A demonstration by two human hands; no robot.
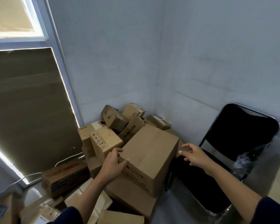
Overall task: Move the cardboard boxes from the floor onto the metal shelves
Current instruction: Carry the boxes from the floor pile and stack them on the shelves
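Note:
A heap of cardboard boxes fills the room's corner on the floor. On top at the front lies a large plain brown box (pixel 149 154), tilted. My left hand (pixel 114 164) grips its near left corner, fingers curled over the edge. My right hand (pixel 195 155) hovers with fingers spread just past the box's right side, apart from it. Behind stand a box marked HUB-USB (pixel 131 130) and several smaller boxes (pixel 113 118). No metal shelf is in view.
A black folding chair (pixel 233 151) stands right of the heap, against the wall, with a plastic-wrapped item (pixel 246 160) at its right edge. More boxes (pixel 65 178) lie left and near my feet. A white cable (pixel 66 159) runs along the window at left.

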